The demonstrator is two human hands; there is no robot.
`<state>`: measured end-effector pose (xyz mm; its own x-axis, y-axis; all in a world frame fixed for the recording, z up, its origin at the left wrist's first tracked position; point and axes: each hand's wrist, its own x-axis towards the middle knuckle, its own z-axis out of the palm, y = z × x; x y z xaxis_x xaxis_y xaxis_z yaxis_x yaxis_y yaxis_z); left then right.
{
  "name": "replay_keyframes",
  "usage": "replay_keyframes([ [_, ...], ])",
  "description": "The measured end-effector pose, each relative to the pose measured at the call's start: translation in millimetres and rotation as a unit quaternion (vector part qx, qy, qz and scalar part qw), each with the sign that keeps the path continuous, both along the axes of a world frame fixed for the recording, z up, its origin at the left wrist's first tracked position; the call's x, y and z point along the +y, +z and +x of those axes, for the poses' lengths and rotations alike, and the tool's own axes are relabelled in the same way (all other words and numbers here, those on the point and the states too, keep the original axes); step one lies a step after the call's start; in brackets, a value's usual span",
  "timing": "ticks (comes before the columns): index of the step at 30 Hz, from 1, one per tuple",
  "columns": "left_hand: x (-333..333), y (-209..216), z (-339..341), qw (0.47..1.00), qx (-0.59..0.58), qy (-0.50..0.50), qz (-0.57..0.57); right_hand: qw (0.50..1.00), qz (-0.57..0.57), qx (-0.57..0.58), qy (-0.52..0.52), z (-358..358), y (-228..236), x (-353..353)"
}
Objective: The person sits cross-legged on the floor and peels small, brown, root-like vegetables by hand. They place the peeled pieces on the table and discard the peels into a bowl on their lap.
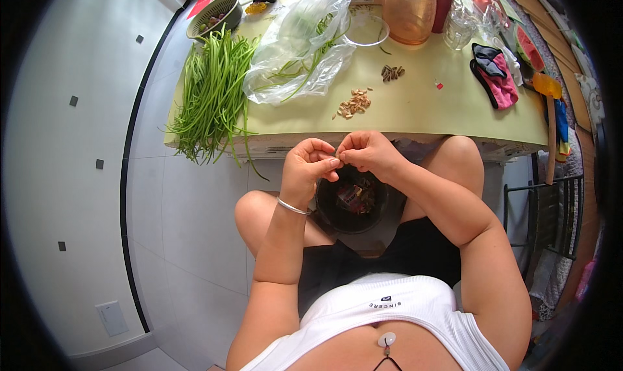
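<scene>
My left hand (309, 166) and my right hand (367, 153) meet fingertip to fingertip just off the table's near edge. Both are closed in a pinch. Whatever they hold is too small to make out. Beneath them, between my knees, stands a dark bin (350, 223) with scraps inside. Beyond my hands, a loose pile of tan, shell-like pieces (354, 103) lies on the table (428, 114). Farther back sits a smaller heap of dark brown, elongated seed-like pieces (392, 73).
Long green stems (217, 95) overhang the table's left edge, beside a clear plastic bag (302, 49) with more greens. Behind are a basket (215, 17), a round plastic lid (367, 31) and an orange jar (409, 11). Pink-and-black cloth (496, 79) and cut watermelon (529, 48) lie right.
</scene>
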<state>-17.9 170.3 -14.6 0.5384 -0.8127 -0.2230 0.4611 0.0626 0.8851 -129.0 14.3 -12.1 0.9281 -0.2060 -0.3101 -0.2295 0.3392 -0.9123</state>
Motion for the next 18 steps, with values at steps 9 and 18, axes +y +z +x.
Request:
replay_keyframes([
  [9,-3,0,-6,0.999,-0.012,-0.014,-0.048,0.993,0.112,-0.013,0.016,1,-3,-5],
  [18,-8,10,-20,0.983,-0.181,0.024,-0.002,1.0,0.023,-0.003,0.012,1,-1,-2],
])
